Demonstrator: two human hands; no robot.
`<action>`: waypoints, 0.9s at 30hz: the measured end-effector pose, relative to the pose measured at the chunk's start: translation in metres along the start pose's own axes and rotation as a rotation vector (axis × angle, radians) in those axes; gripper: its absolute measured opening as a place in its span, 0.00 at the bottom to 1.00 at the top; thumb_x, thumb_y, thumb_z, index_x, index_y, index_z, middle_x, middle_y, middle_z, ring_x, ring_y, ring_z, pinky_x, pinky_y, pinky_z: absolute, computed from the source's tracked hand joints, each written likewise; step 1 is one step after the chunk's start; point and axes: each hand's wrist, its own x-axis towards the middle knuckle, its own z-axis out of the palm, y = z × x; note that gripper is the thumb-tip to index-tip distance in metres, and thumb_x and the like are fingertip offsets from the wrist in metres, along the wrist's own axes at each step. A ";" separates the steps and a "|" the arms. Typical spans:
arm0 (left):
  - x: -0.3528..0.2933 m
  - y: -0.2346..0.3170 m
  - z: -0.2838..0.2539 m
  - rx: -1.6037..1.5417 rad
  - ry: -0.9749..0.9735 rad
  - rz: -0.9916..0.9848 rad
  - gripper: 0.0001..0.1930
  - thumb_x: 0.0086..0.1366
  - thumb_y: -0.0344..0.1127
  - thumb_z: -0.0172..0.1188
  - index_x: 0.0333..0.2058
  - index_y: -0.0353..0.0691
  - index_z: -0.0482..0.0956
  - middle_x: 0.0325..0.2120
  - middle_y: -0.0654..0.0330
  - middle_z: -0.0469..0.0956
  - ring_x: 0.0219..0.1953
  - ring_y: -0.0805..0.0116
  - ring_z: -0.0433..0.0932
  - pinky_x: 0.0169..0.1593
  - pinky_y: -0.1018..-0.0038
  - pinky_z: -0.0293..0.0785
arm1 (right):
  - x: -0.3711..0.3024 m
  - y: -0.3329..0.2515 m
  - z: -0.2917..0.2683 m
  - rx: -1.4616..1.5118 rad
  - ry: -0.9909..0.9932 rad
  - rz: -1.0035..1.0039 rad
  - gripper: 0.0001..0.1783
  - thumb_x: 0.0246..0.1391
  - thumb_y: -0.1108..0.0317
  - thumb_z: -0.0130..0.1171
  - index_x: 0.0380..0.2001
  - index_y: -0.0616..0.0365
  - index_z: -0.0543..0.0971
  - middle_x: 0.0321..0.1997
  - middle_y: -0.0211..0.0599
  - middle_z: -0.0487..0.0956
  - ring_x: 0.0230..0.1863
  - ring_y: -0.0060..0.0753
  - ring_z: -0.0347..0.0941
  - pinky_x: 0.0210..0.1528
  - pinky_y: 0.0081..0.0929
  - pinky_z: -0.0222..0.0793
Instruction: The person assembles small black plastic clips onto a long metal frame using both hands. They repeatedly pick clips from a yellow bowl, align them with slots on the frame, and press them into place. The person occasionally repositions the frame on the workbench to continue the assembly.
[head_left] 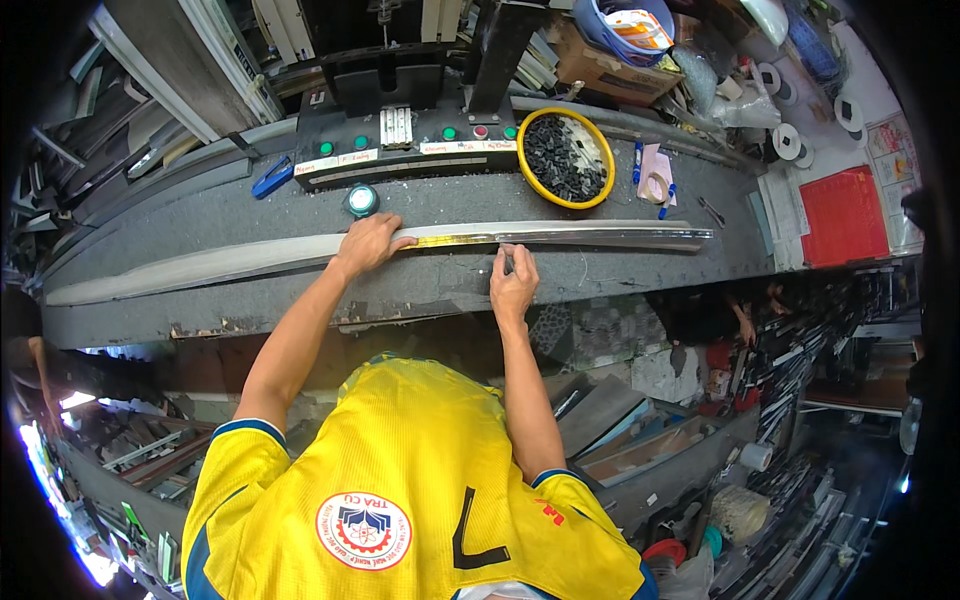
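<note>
A long pale metal profile [240, 255] lies lengthwise along the grey workbench, its right part shiny. My left hand [368, 245] is closed over it near the middle, thumb stretched to the right along its near side. From that thumb a narrow yellow strip [450, 241] runs along the profile; I cannot tell whether it is a tape blade. My right hand [514, 285] is just below the profile's near edge, fingertips pinched at it; whatever they hold is too small to make out. A round teal-and-black tape measure [362, 201] sits beyond my left hand.
Behind the profile stand a yellow bowl [527, 172] of small black and white pieces and a black machine with green buttons [449, 133]. A blue-handled tool [272, 178] lies left; a tape roll [655, 187] and blue markers lie right. Offcuts crowd the floor.
</note>
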 end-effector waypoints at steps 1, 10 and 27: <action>0.000 0.000 0.001 -0.003 0.005 0.004 0.30 0.72 0.63 0.61 0.43 0.35 0.81 0.42 0.46 0.83 0.47 0.40 0.82 0.49 0.50 0.79 | 0.000 0.000 0.001 -0.025 -0.013 -0.026 0.04 0.60 0.77 0.65 0.36 0.63 0.79 0.38 0.46 0.84 0.43 0.58 0.80 0.49 0.49 0.75; -0.019 0.015 0.019 0.196 0.122 0.046 0.32 0.67 0.64 0.65 0.49 0.37 0.78 0.48 0.50 0.77 0.54 0.49 0.76 0.54 0.53 0.72 | -0.021 0.012 -0.004 -0.087 -0.068 -0.025 0.06 0.58 0.77 0.66 0.33 0.63 0.76 0.36 0.48 0.79 0.41 0.59 0.75 0.45 0.52 0.71; 0.071 0.114 0.071 -0.132 0.017 0.103 0.43 0.54 0.48 0.81 0.67 0.41 0.74 0.57 0.54 0.75 0.63 0.50 0.72 0.64 0.50 0.64 | -0.065 0.041 -0.016 -0.135 -0.134 -0.004 0.21 0.58 0.72 0.72 0.54 0.59 0.79 0.42 0.40 0.80 0.42 0.44 0.77 0.49 0.43 0.69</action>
